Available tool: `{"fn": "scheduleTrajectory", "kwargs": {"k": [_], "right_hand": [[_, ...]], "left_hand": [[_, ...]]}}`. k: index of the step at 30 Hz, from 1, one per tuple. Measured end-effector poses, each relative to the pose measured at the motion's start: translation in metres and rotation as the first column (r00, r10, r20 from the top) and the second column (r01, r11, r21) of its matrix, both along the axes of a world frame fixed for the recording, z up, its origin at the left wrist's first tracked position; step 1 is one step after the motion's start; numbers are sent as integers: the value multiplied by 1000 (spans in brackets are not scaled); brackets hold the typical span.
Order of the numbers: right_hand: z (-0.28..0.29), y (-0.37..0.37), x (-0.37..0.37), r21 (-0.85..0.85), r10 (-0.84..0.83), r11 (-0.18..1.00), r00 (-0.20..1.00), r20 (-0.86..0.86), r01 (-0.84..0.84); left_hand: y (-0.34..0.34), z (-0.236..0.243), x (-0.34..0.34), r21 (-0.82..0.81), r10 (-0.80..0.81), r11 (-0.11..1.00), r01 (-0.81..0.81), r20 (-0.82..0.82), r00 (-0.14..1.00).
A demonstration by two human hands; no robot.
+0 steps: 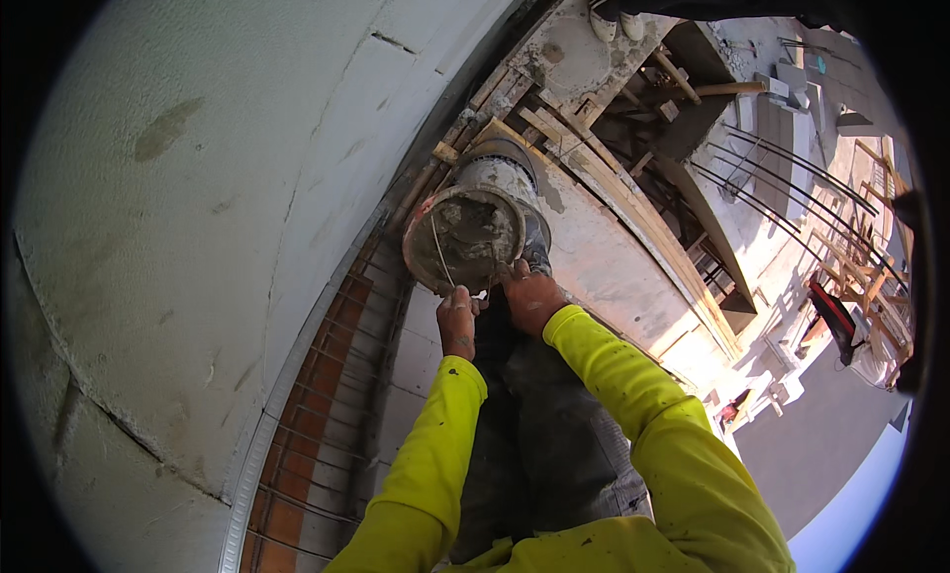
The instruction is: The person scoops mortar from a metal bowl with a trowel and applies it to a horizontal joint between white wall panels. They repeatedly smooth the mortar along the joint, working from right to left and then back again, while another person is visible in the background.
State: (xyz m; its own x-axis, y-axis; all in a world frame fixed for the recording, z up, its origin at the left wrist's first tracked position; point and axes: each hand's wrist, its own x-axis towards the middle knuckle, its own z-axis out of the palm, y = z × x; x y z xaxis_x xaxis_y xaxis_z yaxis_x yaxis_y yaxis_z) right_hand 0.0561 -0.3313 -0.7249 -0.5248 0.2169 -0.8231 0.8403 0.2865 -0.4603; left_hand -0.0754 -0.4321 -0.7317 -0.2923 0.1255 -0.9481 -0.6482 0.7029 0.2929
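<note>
A cement-caked bucket (473,227) lies tipped toward me, its mouth full of grey mortar, on a concrete ledge (614,261). My left hand (456,319) grips the thin wire handle (440,251) near the bucket's lower rim. My right hand (531,296) clasps the rim at its lower right edge. Both arms wear bright yellow sleeves, and my grey trousers show below them.
A large pale block wall (228,197) fills the left. Red brick courses (317,415) run below it. Wooden formwork planks (584,152) and rebar (792,192) lie to the right. Another person's shoes (616,24) stand at the top. Ground lies far below at right.
</note>
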Motion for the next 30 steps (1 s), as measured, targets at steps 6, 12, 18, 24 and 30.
{"fn": "scheduleTrajectory", "kwargs": {"k": [6, 12, 18, 24, 30], "right_hand": [[-39, 33, -13, -27, -174, 984, 978, 114, 178], [-90, 8, -61, 24, 176, 984, 984, -38, -176], [-5, -10, -5, -18, -96, 995, 995, -36, 95], [-29, 8, -19, 90, -406, 914, 894, 190, 396], [-103, 12, -78, 76, 222, 974, 962, -161, -212]], "left_hand": [[-11, 1, -5, 36, 25, 999, -25, -1, 1000], [-2, -6, -3, 53, -52, 997, 51, 10, 999], [6, 0, -9, 58, -24, 998, 23, 8, 1000], [-8, 0, -13, 54, -33, 998, 33, 11, 999], [-3, 0, -5, 73, -68, 995, 64, 49, 996]]}}
